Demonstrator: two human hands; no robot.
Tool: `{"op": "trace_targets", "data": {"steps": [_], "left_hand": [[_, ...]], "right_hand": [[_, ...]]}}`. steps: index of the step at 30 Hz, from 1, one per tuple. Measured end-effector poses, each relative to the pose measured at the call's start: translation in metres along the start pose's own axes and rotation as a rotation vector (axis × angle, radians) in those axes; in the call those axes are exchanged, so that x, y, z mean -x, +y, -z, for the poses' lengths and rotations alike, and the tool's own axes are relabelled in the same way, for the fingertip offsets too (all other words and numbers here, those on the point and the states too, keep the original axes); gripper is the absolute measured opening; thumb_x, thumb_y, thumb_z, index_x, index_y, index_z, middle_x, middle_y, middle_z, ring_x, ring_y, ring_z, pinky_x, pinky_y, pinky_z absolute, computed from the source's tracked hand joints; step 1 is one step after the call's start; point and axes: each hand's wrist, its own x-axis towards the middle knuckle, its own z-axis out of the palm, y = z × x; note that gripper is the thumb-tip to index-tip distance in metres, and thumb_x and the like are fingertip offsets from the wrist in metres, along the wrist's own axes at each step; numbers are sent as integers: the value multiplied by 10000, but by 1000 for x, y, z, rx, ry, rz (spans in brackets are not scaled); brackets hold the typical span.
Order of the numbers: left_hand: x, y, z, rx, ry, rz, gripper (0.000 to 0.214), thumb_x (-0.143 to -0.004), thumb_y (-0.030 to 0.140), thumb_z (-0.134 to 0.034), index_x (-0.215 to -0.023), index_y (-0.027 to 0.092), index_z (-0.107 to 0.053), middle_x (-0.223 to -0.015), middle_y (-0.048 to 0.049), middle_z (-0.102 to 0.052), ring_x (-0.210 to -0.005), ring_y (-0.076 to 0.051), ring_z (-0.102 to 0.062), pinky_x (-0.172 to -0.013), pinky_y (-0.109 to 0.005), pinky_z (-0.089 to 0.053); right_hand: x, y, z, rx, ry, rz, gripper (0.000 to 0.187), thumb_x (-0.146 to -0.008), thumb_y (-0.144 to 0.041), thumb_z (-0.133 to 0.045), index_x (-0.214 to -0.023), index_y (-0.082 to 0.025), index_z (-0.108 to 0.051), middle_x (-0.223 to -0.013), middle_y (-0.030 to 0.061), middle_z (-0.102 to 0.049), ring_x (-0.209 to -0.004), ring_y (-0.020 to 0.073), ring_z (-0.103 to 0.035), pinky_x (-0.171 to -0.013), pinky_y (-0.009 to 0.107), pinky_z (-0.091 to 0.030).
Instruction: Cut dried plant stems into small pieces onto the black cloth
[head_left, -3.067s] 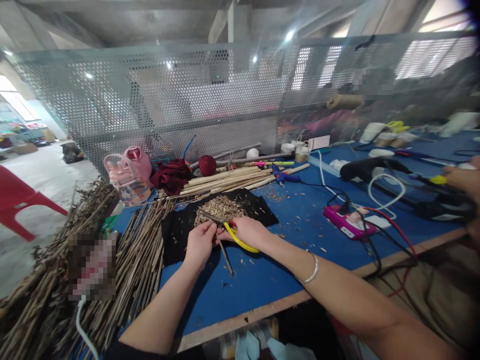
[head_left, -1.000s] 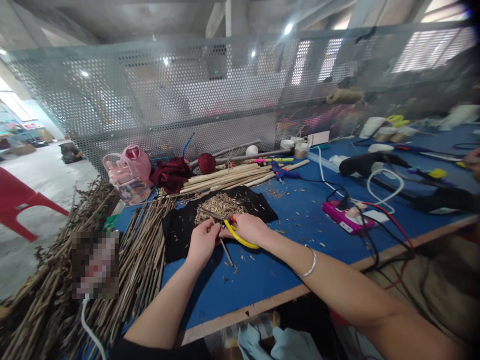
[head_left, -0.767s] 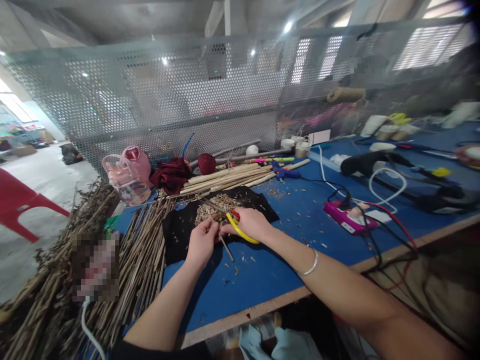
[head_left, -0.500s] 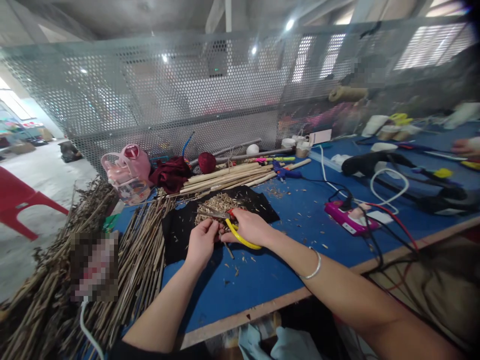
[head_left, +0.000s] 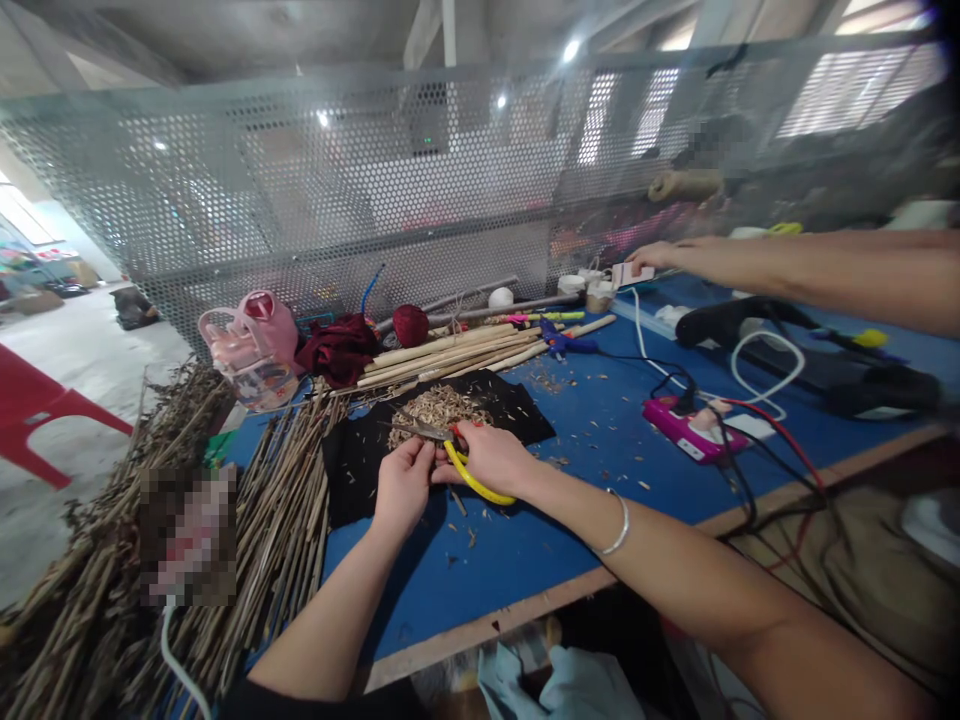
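My right hand (head_left: 491, 458) is closed round yellow-handled cutters (head_left: 469, 480), whose dark blades (head_left: 409, 430) point left over a black cloth (head_left: 352, 460). My left hand (head_left: 403, 484) is pinched on a short thin stick (head_left: 456, 500) right beside the blades; only a stub of it shows below my fingers. A heap of small cut chips (head_left: 439, 405) lies on the cloth just beyond both hands. Loose chips are scattered on the blue table (head_left: 525, 550) in front of them.
Bundles of dry twigs (head_left: 247, 540) fill the left side. Pale canes (head_left: 457, 355), dark red yarn (head_left: 411, 325), a pink jug (head_left: 251, 345), a pink power strip (head_left: 686, 428) with cables, and a black tool (head_left: 739, 320) lie beyond. Another person's arm (head_left: 787, 265) reaches across at right. A perforated metal screen (head_left: 375, 200) backs the table.
The stick in my left hand has become much shorter; more chips lie on the table. Another person's arm has reached in from the right toward the back of the table.
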Motion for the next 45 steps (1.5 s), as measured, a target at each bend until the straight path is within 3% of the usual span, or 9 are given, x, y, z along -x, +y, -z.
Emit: {"op": "trace_targets", "data": {"steps": [6, 16, 26, 34, 41, 45], "left_hand": [[0, 0, 1, -25, 27, 55, 265, -672, 404, -602, -643, 143, -565, -619, -17, -606, -469, -80, -490, -475, -194, -402], [-2, 0, 1, -5, 25, 113, 284, -633, 423, -630, -632, 146, -571, -596, 4, -572, -470, -62, -474, -473, -175, -414], [-3, 4, 4, -11, 80, 51, 283, -633, 410, -655, -682, 138, -600, -568, 22, -554, -510, -80, -499, -507, -190, -433], [-4, 0, 6, -129, 143, -27, 312, -641, 431, -643, -728, 131, -645, -586, 7, -583, -509, -94, -494, -495, -198, -408], [-2, 7, 3, 68, 46, 39, 288, -668, 406, -627, -727, 124, -616, -666, -11, -594, -580, -102, -531, -589, -224, -450], [-4, 2, 5, 52, 29, 1, 284, -680, 407, -615, -718, 126, -607, -662, -12, -585, -564, -96, -514, -562, -211, -434]], "right_hand": [[-1, 3, -2, 15, -42, -33, 690, -595, -795, -419, -931, -206, -544, -879, 98, -652, -802, 250, -620, -619, 278, -397], [-6, 8, -8, 20, -51, -48, 664, -599, -804, -395, -850, -220, -584, -845, 83, -665, -779, 247, -631, -585, 267, -407], [-4, 9, 2, 69, -13, -20, 732, -555, -809, -438, -938, -191, -524, -852, 90, -655, -805, 266, -624, -639, 298, -413], [-1, 3, 1, 30, -17, 0, 717, -608, -791, -407, -978, -183, -493, -876, 90, -647, -821, 264, -619, -629, 298, -399], [-4, 6, -2, 16, 5, 2, 672, -634, -782, -392, -946, -197, -502, -856, 77, -646, -802, 256, -617, -605, 286, -389], [-3, 5, -1, 4, 37, -3, 704, -590, -770, -471, -970, -178, -490, -858, 89, -639, -809, 254, -614, -621, 280, -389]]}}
